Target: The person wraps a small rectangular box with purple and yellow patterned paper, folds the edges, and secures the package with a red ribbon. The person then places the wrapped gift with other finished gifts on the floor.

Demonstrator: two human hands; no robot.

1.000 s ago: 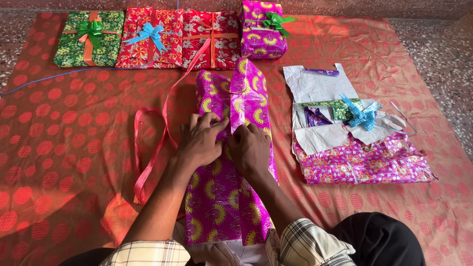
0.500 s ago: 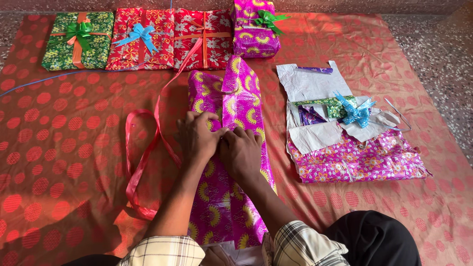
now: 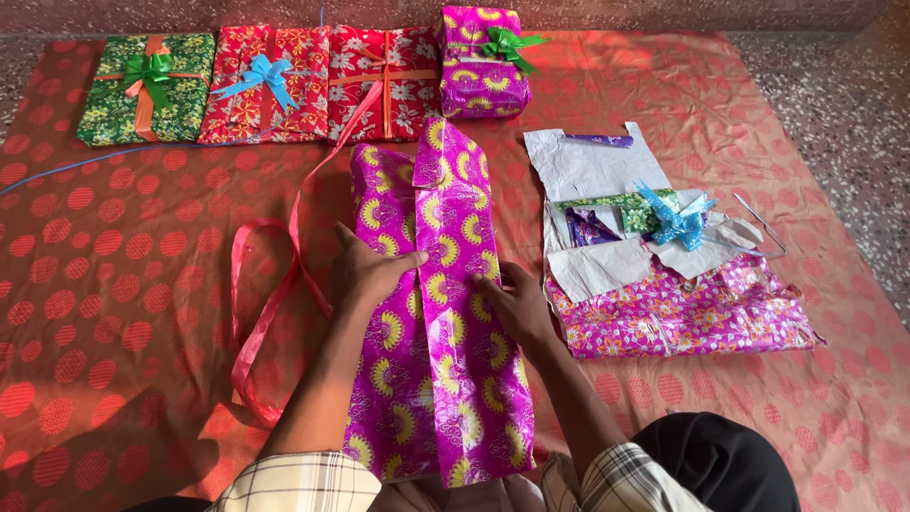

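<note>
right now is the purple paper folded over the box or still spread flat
Folded over: the purple wrapping paper overlaps along a centre seam, pressed by the left hand and right hand.

Checked short sleeves; black trousers

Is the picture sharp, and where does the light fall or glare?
Head view: mostly sharp; the shiny purple wrapping paper under the left hand and right hand glints; a soft shadow darkens the red cloth at bottom left; edges bend slightly.
</note>
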